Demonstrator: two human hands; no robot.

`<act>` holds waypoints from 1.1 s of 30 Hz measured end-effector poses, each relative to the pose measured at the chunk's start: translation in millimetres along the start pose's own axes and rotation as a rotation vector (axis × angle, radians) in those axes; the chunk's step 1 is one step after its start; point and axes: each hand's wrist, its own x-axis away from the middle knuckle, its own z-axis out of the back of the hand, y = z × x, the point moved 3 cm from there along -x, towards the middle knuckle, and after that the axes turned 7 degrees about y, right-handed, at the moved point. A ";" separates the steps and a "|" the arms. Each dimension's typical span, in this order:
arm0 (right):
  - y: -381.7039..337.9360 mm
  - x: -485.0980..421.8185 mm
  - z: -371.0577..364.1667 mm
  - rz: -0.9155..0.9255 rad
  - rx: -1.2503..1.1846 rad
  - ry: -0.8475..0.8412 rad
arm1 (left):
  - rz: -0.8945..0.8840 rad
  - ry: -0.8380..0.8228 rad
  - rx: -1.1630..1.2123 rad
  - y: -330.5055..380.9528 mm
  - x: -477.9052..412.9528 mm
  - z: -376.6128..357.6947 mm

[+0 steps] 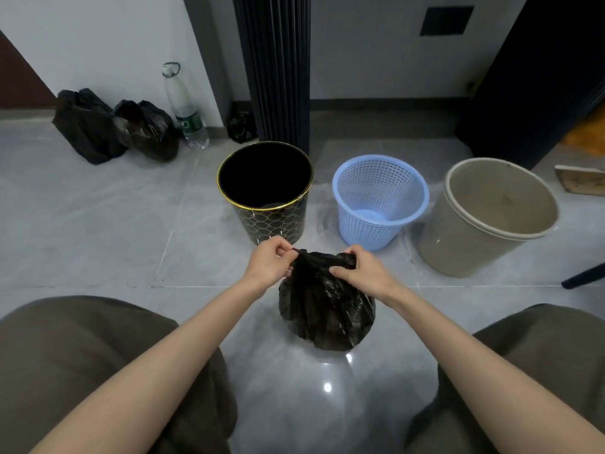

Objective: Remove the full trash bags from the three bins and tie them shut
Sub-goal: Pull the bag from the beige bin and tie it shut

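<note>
Head view: left hand (268, 262) and right hand (358, 268) grip closed on trash bag (325, 309) top, bag below.

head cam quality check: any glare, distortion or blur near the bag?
Head view: bright ceiling-light spots glare off the glossy floor just below the trash bag; wide-angle lens bows the tile lines and tilts the beige bin outward; hands and bag are sharp; black bin interior is crushed to pure black.
</note>
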 end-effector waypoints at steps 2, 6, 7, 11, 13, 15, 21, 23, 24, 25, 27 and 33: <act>8.9 1.2 13.6 -0.042 -0.085 0.092 | 0.025 0.041 0.072 -4.4 0.2 7.3; 32.8 8.5 39.1 -0.067 -0.082 0.269 | 0.029 0.136 0.159 -10.1 2.1 22.3; 38.6 12.0 45.6 -0.072 -0.059 0.312 | 0.026 0.158 0.172 -12.3 2.1 27.0; 59.8 25.0 67.4 -0.151 -0.045 0.485 | 0.011 0.204 0.152 -21.9 4.5 36.6; 65.9 29.3 74.6 -0.147 -0.044 0.543 | -0.015 0.196 0.102 -23.2 9.2 34.5; 71.4 32.9 80.7 -0.128 -0.058 0.589 | -0.044 0.181 0.083 -23.0 15.6 30.8; 78.8 42.5 90.9 -0.135 -0.046 0.639 | -0.040 0.166 0.106 -23.3 31.8 21.8; 77.0 46.0 84.9 -0.107 0.054 0.596 | -0.030 0.162 0.106 -23.6 36.0 19.6; 75.4 48.8 80.4 -0.093 0.171 0.583 | -0.028 0.159 0.102 -23.0 37.8 18.2; 72.0 52.6 74.6 -0.068 0.316 0.578 | -0.031 0.154 0.097 -21.9 39.5 16.6; 58.9 61.0 60.7 0.078 0.540 0.590 | -0.047 0.139 0.075 -17.9 41.6 13.2; 32.2 71.1 18.6 0.373 0.612 0.095 | -0.123 0.129 -0.001 -8.3 42.5 8.8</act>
